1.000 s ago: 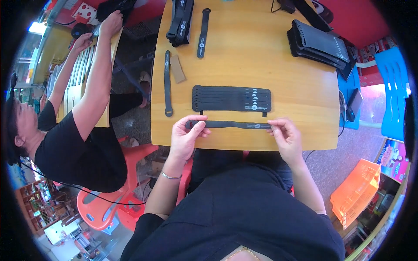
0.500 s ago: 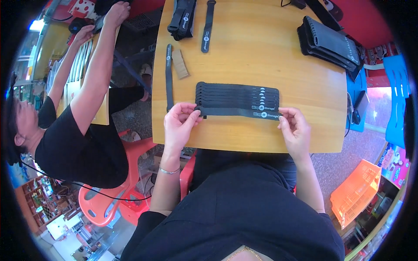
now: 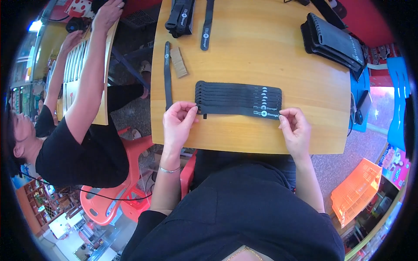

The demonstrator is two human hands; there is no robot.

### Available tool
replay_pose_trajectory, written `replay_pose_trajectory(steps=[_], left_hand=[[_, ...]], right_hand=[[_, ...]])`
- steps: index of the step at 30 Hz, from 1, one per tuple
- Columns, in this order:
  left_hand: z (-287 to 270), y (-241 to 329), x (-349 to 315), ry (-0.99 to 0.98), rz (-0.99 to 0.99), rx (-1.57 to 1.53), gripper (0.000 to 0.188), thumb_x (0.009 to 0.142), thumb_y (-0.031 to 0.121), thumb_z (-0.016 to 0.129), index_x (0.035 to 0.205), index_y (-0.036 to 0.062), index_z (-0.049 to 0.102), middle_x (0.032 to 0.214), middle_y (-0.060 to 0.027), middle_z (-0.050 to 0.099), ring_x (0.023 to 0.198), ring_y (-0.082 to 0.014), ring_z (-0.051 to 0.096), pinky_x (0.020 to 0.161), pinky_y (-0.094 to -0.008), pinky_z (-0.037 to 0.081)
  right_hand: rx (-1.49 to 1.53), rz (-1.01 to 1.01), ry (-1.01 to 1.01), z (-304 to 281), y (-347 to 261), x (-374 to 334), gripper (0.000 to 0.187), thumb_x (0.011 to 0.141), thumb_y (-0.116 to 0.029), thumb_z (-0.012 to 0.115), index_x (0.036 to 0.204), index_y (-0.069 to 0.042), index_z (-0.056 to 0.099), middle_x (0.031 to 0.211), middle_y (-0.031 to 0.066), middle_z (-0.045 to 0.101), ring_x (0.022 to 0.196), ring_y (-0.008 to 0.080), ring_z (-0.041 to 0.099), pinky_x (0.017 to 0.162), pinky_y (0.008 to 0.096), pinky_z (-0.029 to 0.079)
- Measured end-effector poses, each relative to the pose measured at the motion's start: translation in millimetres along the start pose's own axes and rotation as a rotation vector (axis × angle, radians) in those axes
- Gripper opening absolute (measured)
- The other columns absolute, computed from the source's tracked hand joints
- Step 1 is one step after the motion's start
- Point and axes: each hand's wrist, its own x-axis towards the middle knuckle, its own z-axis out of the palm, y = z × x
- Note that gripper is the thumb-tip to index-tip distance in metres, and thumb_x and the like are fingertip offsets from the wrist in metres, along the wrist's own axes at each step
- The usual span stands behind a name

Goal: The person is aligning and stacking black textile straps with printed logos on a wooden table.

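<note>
A row of black hook-and-loop straps (image 3: 235,92) lies overlapped like a fan in front of me, rounded ends at the left and white marks near the right ends. The nearest strap (image 3: 233,110) forms the front edge of the row. My left hand (image 3: 177,122) pinches its left end between thumb and fingertips. At the other end, my right hand (image 3: 296,128) is closed in a pinch on the strap's right corner. A small black tab (image 3: 205,116) sticks out below the row near my left fingertips.
Left of the row lie a single strap (image 3: 168,74) and a brown cardboard piece (image 3: 178,62). Farther off are a strap bundle (image 3: 180,19), another strap (image 3: 207,26) and a strap stack (image 3: 333,41). A co-worker (image 3: 82,143) sits at left; an orange crate (image 3: 356,191) stands right.
The nearest strap has shifted slightly away from me, closer against the row. My left hand moved a little with it, while my right hand stays nearly in place.
</note>
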Motion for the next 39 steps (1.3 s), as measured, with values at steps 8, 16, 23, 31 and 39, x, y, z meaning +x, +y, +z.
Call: replay_pose_trajectory(steps=[8, 16, 23, 31, 39], left_hand=[[3, 0, 2, 0.033, 0.019, -0.009, 0.006, 0.085, 0.001, 0.064, 0.09, -0.0018, 0.063, 0.074, -0.0014, 0.062, 0.058, -0.0047, 0.056, 0.053, -0.0177, 0.045], [3, -10, 4, 0.044, 0.075, -0.023, 0.005, 0.084, 0.0, 0.064, 0.088, -0.0014, 0.062, 0.073, -0.0004, 0.061, 0.056, -0.0025, 0.054, 0.051, -0.0165, 0.044], [5, -8, 4, 0.062, 0.081, 0.005, 0.004, 0.084, 0.001, 0.065, 0.087, -0.0007, 0.062, 0.072, 0.0005, 0.06, 0.056, -0.0011, 0.052, 0.049, -0.0164, 0.045], [6, -8, 4, 0.08, 0.104, 0.024, 0.003, 0.084, 0.001, 0.065, 0.085, -0.0006, 0.062, 0.07, 0.0017, 0.059, 0.053, -0.0004, 0.05, 0.047, -0.0155, 0.04], [6, -8, 4, 0.09, 0.094, 0.022, 0.003, 0.085, 0.001, 0.064, 0.085, -0.0005, 0.062, 0.069, 0.0019, 0.059, 0.053, -0.0004, 0.049, 0.046, -0.0153, 0.038]], right_hand=[[0.003, -0.003, 0.013, 1, 1, 2, 0.009, 0.087, 0.001, 0.06, 0.095, -0.002, 0.059, 0.078, -0.0017, 0.057, 0.064, 0.003, 0.053, 0.055, 0.0171, 0.043], [0.006, 0.015, 0.009, 0, 2, 1, 0.009, 0.086, 0.001, 0.061, 0.094, -0.002, 0.06, 0.077, -0.0025, 0.057, 0.063, 0.0019, 0.052, 0.054, 0.0161, 0.042], [0.008, 0.023, 0.024, 1, 4, 1, 0.01, 0.086, 0.002, 0.061, 0.094, -0.003, 0.06, 0.077, -0.0038, 0.057, 0.063, 0.0001, 0.05, 0.053, 0.0151, 0.04], [-0.035, 0.027, 0.034, 2, 2, 3, 0.009, 0.085, 0.002, 0.061, 0.093, -0.002, 0.06, 0.077, -0.0025, 0.058, 0.063, 0.0008, 0.05, 0.053, 0.016, 0.04], [-0.048, 0.044, 0.044, 4, 1, 5, 0.008, 0.085, 0.001, 0.062, 0.093, -0.002, 0.06, 0.077, -0.0018, 0.059, 0.062, 0.0012, 0.051, 0.053, 0.0159, 0.041]])
